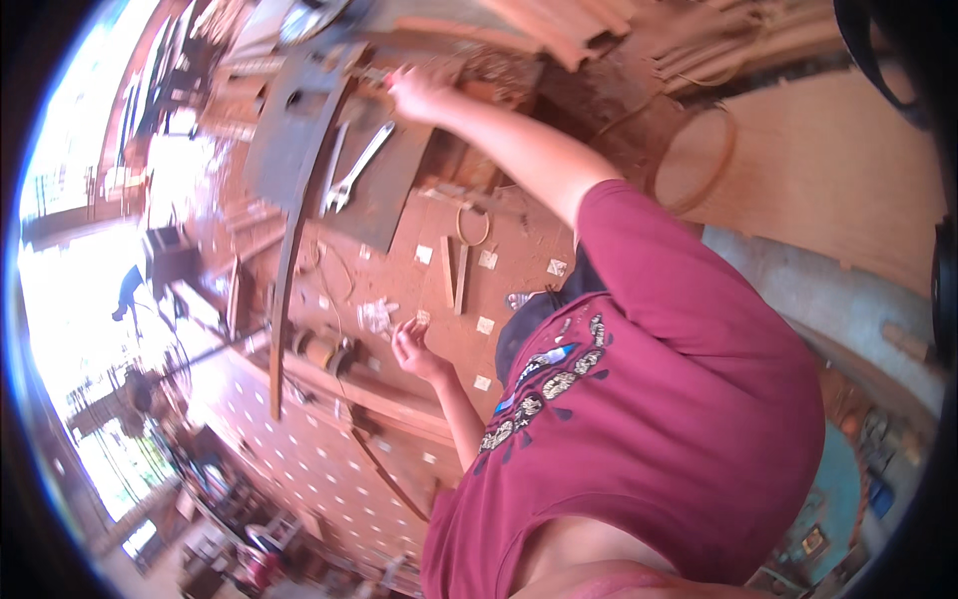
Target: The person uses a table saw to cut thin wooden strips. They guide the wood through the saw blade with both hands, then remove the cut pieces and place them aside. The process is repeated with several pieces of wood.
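My right hand point(417, 95) reaches out to the far edge of a dark metal machine table point(377, 213). Its fingers are closed at the end of a small bar-like part; what they grip is too blurred to make out. An open-ended wrench point(359, 168) lies on the table, beside a thin metal strip point(335, 165). A long, narrow, slightly curved strip point(290, 250) crosses the table and juts past its edge. My left hand point(416, 349) hovers over the floor, fingers loosely bent and apart, holding nothing. Near it lies a crumpled whitish thing point(375, 315).
Two short wooden sticks point(454, 275) and a small ring point(473, 226) lie on the dusty, white-dotted floor. A spool-like part point(324, 351) stands by a wooden beam point(389, 399). A broad wooden board point(818, 165), a large hoop point(726, 150) and stacked planks point(559, 30) are at right.
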`<action>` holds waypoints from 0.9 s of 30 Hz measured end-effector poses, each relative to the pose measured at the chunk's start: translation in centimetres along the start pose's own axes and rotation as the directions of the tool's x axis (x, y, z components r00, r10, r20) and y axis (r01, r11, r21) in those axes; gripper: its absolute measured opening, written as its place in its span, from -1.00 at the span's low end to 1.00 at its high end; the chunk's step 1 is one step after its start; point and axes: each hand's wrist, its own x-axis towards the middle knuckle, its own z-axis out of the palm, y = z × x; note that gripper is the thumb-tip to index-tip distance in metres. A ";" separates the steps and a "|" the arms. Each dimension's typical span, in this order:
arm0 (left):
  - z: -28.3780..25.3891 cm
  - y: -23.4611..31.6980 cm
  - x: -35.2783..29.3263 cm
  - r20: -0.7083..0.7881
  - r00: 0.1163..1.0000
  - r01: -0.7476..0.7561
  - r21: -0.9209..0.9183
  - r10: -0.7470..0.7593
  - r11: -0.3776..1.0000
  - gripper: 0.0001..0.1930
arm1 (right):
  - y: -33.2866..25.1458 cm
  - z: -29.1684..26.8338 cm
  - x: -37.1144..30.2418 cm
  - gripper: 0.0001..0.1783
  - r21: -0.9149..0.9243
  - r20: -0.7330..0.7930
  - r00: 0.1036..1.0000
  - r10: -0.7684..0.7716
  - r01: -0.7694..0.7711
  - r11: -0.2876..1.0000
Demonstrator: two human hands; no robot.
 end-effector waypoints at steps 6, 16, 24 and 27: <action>13.8 7.9 -1.3 -0.265 0.961 -0.154 -0.279 0.078 0.948 -0.67 | 1.4 -2.3 -1.7 -0.54 0.143 0.068 0.998 -0.012 0.002 0.990; 36.5 12.5 -8.0 -0.004 0.964 -0.267 -0.091 0.268 0.959 -0.64 | 18.2 -17.7 -15.8 -0.64 0.394 0.329 0.675 -0.661 0.538 0.745; 50.6 8.8 -2.7 0.311 0.932 0.016 0.472 -0.183 0.881 -0.49 | 39.3 -30.1 -14.4 -0.78 0.490 0.149 0.953 -0.264 0.161 0.857; 56.1 5.3 2.5 0.204 0.975 -0.222 0.920 0.090 0.323 -0.35 | 45.0 -31.0 -14.4 -0.81 0.425 0.112 0.993 -0.029 -0.022 0.905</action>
